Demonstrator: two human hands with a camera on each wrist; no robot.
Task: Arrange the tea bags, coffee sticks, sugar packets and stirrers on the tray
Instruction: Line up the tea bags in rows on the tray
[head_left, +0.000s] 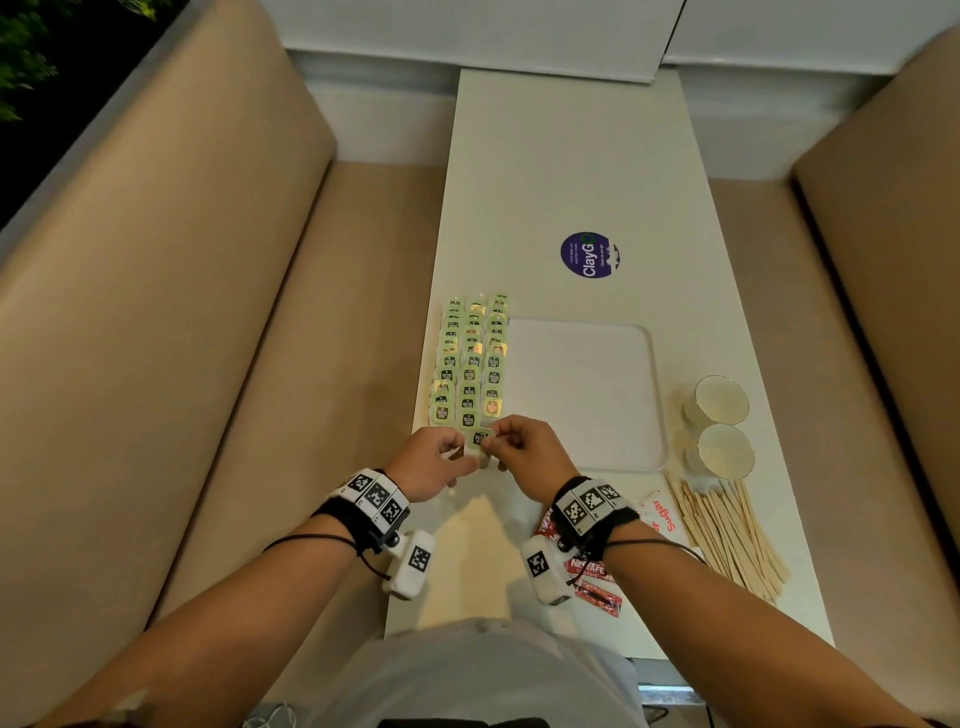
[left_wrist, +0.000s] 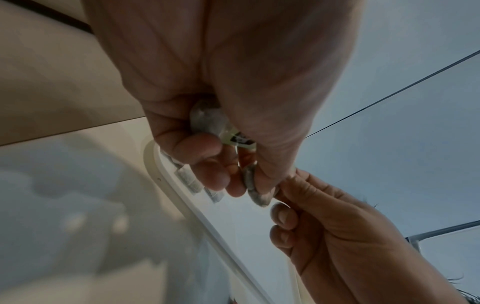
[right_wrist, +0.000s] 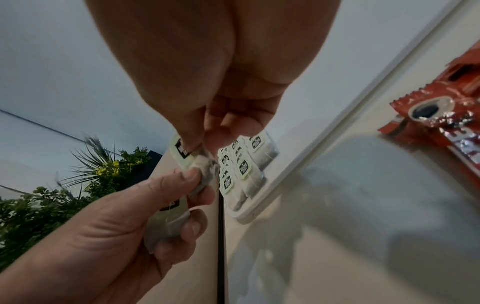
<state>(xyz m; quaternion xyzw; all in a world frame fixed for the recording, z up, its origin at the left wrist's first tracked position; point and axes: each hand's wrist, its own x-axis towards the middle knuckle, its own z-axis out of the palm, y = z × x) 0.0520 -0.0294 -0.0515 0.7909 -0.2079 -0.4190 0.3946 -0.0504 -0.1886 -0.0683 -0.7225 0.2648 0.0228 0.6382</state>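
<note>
White table (head_left: 571, 171) set between two beige padded benches (head_left: 171, 291). A round purple sticker (head_left: 590, 254) lies at mid-table; two gold-rimmed glass cups (head_left: 722, 426) stand side by side near the right edge. Green foliage (right_wrist: 46, 209) appears in the right wrist view.

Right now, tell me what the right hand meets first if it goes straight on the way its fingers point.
Probably the left hand: the right hand points at it, and both pinch one tea bag between them. Depth is unclear.
</note>
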